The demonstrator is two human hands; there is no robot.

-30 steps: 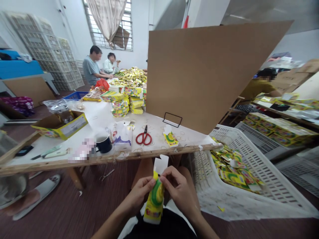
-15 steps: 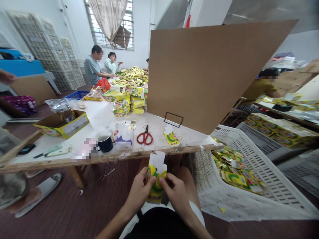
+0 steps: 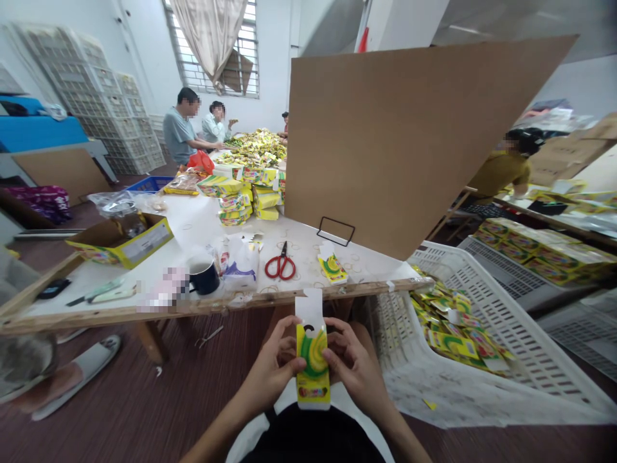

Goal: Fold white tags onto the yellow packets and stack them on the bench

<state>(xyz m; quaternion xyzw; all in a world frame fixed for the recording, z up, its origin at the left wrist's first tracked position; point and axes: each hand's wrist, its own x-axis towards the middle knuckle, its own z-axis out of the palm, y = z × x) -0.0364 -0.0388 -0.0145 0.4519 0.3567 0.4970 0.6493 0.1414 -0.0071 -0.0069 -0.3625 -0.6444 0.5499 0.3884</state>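
Note:
Between my two hands, over my lap, stands a small yellow and green printed carton with its white top flap raised. My left hand grips its left edge, the thumb on the front face. On the opposite edge, my right hand holds it the same way. The fingers behind the carton are partly hidden. Ahead on the table, a similar carton lies with its flap open. To its left are red-handled scissors.
A white plastic crate of flat yellow cartons stands at my right. The table carries a dark mug, a yellow box tray and stacked cartons. A big cardboard sheet stands upright. Several people sit farther off.
The carton has turned upright and squarer to me, its printed front now plainly visible. Both my hands have shifted slightly outward along its edges. At far left, another person's hand has left the view.

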